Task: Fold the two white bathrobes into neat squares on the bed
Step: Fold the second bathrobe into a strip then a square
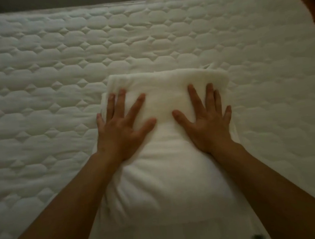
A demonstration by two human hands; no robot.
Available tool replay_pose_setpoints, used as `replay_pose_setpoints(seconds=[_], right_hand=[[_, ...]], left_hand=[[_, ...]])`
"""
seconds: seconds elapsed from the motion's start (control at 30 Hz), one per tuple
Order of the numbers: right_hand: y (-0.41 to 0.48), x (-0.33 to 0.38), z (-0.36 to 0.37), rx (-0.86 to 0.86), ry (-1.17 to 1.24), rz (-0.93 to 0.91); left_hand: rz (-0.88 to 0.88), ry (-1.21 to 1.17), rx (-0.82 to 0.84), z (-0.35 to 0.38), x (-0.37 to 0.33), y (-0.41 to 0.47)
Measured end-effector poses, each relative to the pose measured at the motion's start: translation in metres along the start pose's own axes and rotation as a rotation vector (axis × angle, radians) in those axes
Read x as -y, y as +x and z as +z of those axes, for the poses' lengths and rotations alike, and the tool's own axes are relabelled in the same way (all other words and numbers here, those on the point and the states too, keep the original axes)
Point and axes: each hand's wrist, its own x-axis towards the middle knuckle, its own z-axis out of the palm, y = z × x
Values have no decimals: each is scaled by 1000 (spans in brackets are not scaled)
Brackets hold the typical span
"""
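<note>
Your left forearm (pixel 62 206) and right forearm (pixel 273 189) come in from the bottom corners of the frame and angle inward toward its middle. At their ends, your left grip (pixel 123 127) and right grip (pixel 207 123) both lie flat and palm-down. The fingers (pixel 121 103) are straight and spread wide, and neither grip holds anything. They press on top of the bathrobe (pixel 168 94), one toward each side edge. The thumbs point at each other across a bare strip of cloth. Your left little finger reaches just over the bundle's left edge.

The bathrobe sits in the centre and lower centre of the frame, on the near part of the bed (pixel 46 67). It is folded into a thick, roughly squared packet with a fairly straight far edge and rounded corners. A small loop (pixel 208 66) pokes out at its upper right corner. The part nearer you, between your wrists, is puffier and blurred. I cannot tell whether that is this robe's lower layers or something lying under it.

By the look of it, this robe is nearly done and you are flattening it. Squaring the near end may remain. Only one folded shape can be made out, so you cannot judge from here whether the second robe is finished or still waiting.

The quilted bed cover spreads to the left, right and top of the frame. A small dark spot (pixel 257 237) at the bottom right is too blurred to name.
</note>
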Motion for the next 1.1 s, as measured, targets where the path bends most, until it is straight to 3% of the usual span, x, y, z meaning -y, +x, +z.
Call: replay_pose_setpoints(seconds=[0.5,0.77,0.87,0.97,1.1], right_hand=[[8,0,9,-43,15,-8],[2,5,-17,-25,119,-10],[5,-20,-40,-274,369,265],[23,-55,-52,-156,555,525],[44,-60,-57,-56,731,487]], left_hand=[[-44,67,-29,9,-4,6],[-73,-72,-5,-14,-9,4],[-346,-242,-179,-39,-5,20],[-540,-495,-94,-53,10,61],[-542,-577,74,-63,15,94]])
